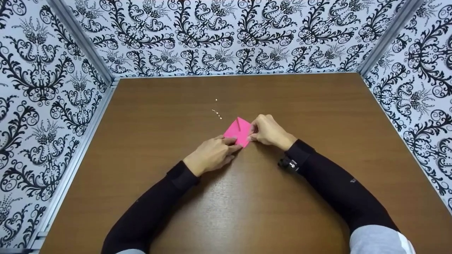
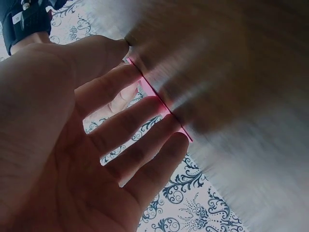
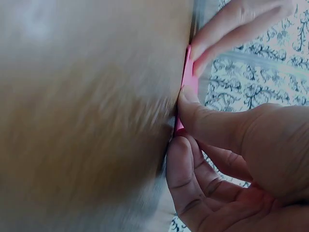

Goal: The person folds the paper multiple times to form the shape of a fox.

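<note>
A small folded piece of pink paper [image 1: 237, 131] lies on the wooden table, one corner pointing away from me and a crease running down from that corner. My left hand [image 1: 213, 153] presses its fingertips on the near left part of the paper; in the left wrist view its fingers [image 2: 130, 121] are extended, and the pink paper's edge [image 2: 166, 107] shows beneath them. At the right edge, my right hand [image 1: 269, 130] pinches the paper. From the right wrist view, the thumb [image 3: 212, 123] is against the paper's edge, with the other fingers curled below it.
Several tiny white bits [image 1: 217, 113] lie on the wooden table [image 1: 169, 102] beyond the paper. Patterned black-and-white walls [image 1: 212, 35] with metal frame posts [image 1: 83, 38] enclose the table's back and sides.
</note>
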Demonstrator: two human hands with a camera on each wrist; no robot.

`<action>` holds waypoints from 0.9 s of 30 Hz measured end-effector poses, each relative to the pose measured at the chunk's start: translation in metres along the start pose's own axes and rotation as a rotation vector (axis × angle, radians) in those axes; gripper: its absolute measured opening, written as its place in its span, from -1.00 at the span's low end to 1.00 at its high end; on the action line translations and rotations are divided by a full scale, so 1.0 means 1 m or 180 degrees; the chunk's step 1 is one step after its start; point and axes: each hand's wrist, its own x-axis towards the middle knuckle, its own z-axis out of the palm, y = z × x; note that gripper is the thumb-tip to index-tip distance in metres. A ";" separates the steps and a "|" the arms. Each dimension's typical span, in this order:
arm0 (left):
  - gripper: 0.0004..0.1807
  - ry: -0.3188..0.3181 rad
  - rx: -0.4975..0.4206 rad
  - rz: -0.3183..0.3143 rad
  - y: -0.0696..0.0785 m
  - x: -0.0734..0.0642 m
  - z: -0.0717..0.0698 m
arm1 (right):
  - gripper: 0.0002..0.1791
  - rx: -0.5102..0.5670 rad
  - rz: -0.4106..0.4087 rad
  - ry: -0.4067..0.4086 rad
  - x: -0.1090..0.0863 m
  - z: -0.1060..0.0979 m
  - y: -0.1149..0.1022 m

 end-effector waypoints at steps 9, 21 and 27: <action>-0.48 0.0020 0.0020 0.0018 0.000 0.001 0.000 | -0.81 0.0217 -0.0012 0.0244 0.011 -0.006 0.030; -0.50 0.0075 -0.0088 0.0037 0.000 0.000 0.000 | -0.83 0.0048 0.0287 0.0411 0.013 -0.013 0.034; -0.49 0.0062 -0.0060 0.0027 -0.002 -0.001 0.001 | -0.83 0.0105 0.0365 0.0409 0.011 -0.012 0.034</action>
